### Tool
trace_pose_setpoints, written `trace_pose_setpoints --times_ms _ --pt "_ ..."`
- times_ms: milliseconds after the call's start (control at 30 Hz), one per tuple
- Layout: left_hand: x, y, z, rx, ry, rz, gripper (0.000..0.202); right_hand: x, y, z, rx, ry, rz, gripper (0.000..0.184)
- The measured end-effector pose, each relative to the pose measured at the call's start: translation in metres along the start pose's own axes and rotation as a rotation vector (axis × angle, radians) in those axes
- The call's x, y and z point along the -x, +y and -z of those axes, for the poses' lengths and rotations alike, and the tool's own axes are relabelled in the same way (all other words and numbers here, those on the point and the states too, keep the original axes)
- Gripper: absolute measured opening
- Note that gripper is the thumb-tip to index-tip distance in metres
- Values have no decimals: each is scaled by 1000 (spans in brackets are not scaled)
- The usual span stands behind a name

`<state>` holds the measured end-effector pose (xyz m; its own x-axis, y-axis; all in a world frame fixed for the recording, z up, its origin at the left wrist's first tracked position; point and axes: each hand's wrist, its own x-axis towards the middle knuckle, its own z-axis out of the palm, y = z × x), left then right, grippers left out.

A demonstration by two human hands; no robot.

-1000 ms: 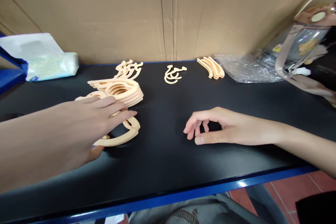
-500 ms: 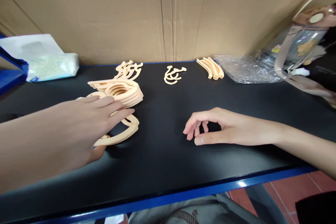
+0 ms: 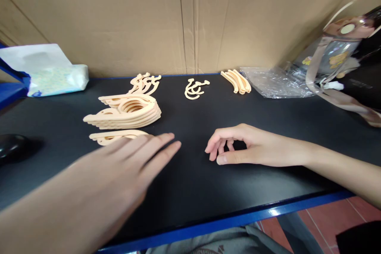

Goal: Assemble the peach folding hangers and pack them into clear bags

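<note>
My left hand [image 3: 125, 174] hovers over the front beige plastic pieces [image 3: 102, 136], hiding much of them. Its fingers stretch out to the right, and nothing shows in them. Just behind lies a neat stack of curved beige plastic pieces [image 3: 125, 121], which look like folding-hanger arms. On the black tabletop, my right hand [image 3: 241, 145] rests with loosely bent fingers, slightly apart and holding nothing. Farther back are a cluster of small beige hooks [image 3: 144, 84], a smaller group of hooks [image 3: 195, 89], and a bundle of slim beige bars [image 3: 236, 81].
A cardboard wall [image 3: 143, 20] closes off the back. At the back left sits a soft white packet [image 3: 59, 77], with a black computer mouse [image 3: 13, 147] nearer. Clear plastic wrap [image 3: 270, 83] and a strapped drink bottle [image 3: 339, 51] stand at right. A blue edge [image 3: 226, 222] borders the table's front.
My left hand has shifted right and toward me, its fingers now straightened off the front beige pieces. The stack behind is uncovered. My right hand stays in place.
</note>
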<state>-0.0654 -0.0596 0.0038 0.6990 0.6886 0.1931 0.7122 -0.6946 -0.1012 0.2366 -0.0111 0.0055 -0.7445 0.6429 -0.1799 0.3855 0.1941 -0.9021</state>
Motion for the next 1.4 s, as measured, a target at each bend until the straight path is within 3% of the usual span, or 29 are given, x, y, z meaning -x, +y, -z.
trace_pose_setpoints --times_ms 67,100,233,400,567,700,800,1200,1400 --pt "-13 19 -9 -89 60 -237 55 -4 1 1 -17 70 10 27" --pt "-20 27 -14 -117 81 -284 51 -6 2 3 -25 114 24 26" --pt "-49 43 -30 -15 74 -319 46 -25 4 18 71 287 104 16" --pt "-66 34 -36 243 -28 -288 45 -74 1 51 734 395 319 14" --pt "-63 29 -36 324 -96 -264 46 -151 -7 70 1104 325 367 25" --pt "-61 29 -38 362 -118 -257 46 -207 -11 62 1172 250 451 40" --pt "-60 28 -39 396 -126 -251 47 -227 -9 50 1155 230 508 39" --pt "-59 27 -39 448 -116 -247 45 -220 -4 41 1108 205 522 35" --pt "-60 29 -37 376 -84 -283 42 -185 -1 40 1104 230 444 34"
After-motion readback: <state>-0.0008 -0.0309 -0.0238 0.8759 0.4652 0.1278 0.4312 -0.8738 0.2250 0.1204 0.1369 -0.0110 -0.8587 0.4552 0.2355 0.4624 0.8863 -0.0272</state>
